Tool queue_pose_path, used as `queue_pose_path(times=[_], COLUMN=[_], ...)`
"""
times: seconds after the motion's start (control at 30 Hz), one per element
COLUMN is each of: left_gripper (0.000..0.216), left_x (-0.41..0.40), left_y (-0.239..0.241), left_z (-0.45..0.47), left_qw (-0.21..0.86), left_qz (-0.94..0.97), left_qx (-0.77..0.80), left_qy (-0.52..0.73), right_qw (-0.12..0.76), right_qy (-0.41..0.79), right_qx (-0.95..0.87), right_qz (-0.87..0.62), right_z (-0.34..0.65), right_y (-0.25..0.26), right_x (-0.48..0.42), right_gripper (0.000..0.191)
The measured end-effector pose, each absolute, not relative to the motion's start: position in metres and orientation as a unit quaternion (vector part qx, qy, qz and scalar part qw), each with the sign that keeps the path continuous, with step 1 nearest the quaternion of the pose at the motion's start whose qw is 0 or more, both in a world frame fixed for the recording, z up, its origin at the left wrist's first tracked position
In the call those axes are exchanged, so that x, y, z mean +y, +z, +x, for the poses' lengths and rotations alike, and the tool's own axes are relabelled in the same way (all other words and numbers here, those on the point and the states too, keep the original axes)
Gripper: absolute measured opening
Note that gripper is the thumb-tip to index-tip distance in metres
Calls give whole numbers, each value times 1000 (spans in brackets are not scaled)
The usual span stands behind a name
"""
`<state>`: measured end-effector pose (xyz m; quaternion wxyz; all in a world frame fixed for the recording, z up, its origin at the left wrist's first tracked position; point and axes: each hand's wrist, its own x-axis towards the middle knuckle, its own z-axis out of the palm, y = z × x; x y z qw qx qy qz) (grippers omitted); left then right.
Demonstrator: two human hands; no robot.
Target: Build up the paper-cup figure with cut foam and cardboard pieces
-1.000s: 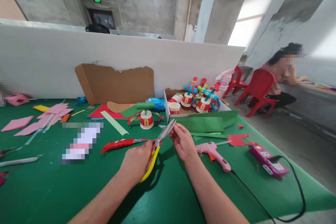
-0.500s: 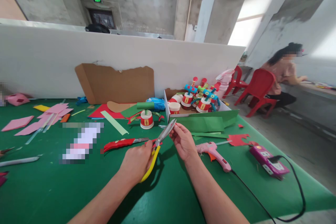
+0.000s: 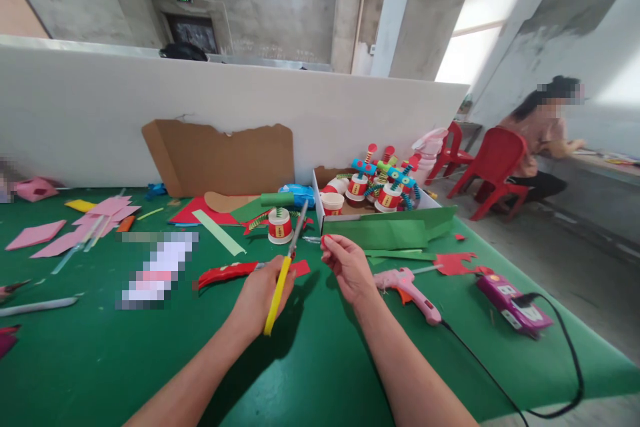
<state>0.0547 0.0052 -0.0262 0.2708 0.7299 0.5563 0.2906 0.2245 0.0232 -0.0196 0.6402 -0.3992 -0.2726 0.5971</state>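
My left hand [image 3: 265, 293] is closed around yellow-handled scissors [image 3: 278, 296], whose blades point up and away, over the table. A strip of red paper [image 3: 301, 269] shows beside its fingers; whether they hold it I cannot tell. My right hand [image 3: 350, 270] pinches a small red paper piece [image 3: 327, 240] between thumb and fingertips, apart from the blades. Just beyond the scissors stands a red-and-white paper cup figure [image 3: 280, 225] with green folded-paper arms. A red-handled utility knife [image 3: 227, 273] lies left of my left hand.
At the right lie a pink glue gun [image 3: 413, 293] and a purple power strip [image 3: 513, 303] with a black cable. Several finished cup figures [image 3: 387, 197] stand in a box [image 3: 324, 225] behind green paper [image 3: 390, 235]. Pink paper [image 3: 37, 235] lies left. A person [image 3: 543, 127] sits farther right.
The scissors have swung away from my right hand, to the left, and now point more upright. My right hand has stayed nearly in place, with the small red piece showing in its fingertips.
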Motion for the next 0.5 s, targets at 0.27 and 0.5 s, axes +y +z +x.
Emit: queue_pose_path(times=[0.27, 0.5], left_gripper=[30, 26], left_x=[17, 12], left_y=[-23, -11], left_z=[50, 51], left_qw=[524, 540], left_qz=[537, 559], left_qx=[477, 435], left_qy=[457, 455], right_qw=[545, 474], right_qy=[554, 519], right_qx=[-457, -574], right_qz=[-433, -421], right_z=[218, 214], right_y=[-17, -21], right_x=[16, 14], right_gripper=[37, 39])
